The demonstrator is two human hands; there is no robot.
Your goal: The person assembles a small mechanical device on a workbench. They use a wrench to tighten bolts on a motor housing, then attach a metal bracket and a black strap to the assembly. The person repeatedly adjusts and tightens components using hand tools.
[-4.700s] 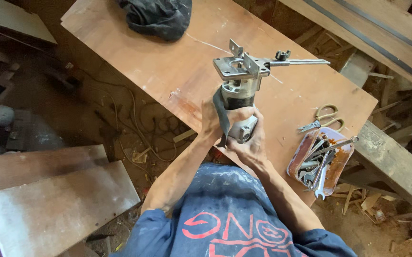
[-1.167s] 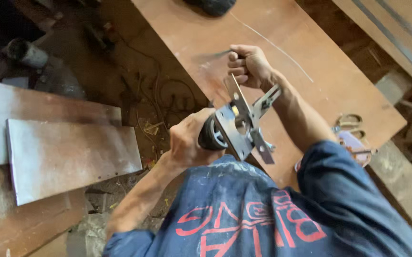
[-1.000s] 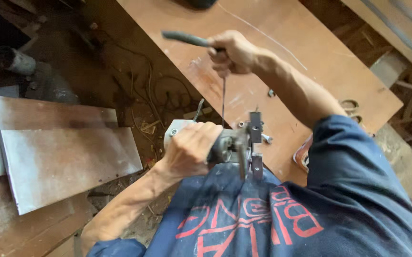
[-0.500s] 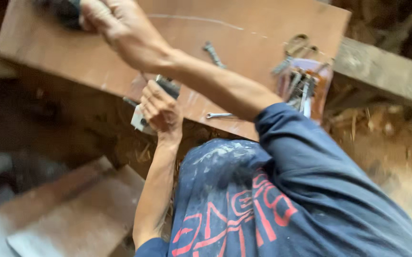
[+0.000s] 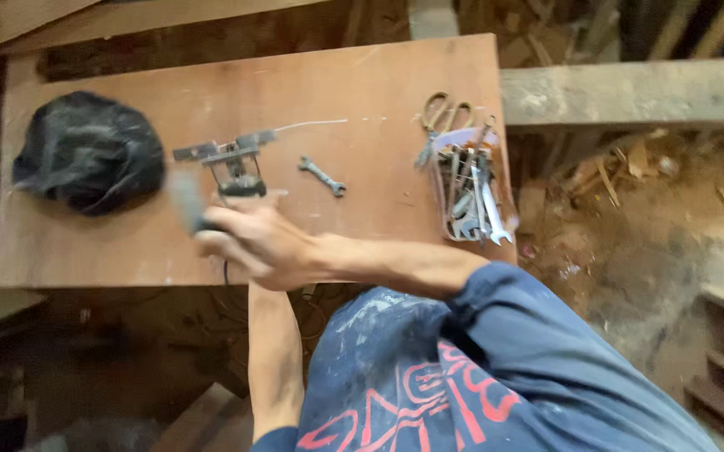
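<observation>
Spreading widest beyond the fingers, the tabletop (image 5: 378,84) carries a black bundle (image 5: 86,151) off to their left. Right of them lies a pouch of tools (image 5: 466,188), nearer a small spanner (image 5: 322,176). The right hand (image 5: 253,243) closes over the power tool (image 5: 228,167), upright just past its fingers. The left hand is hidden beneath, grip untellable. Seemingly mid-adjustment; a steadier hold comes next.

One camera sits on my head, looking steeply down past my chest onto the counter (image 5: 378,92). It takes in the whole counter top from close above, with floor at right. No second view shares it.
</observation>
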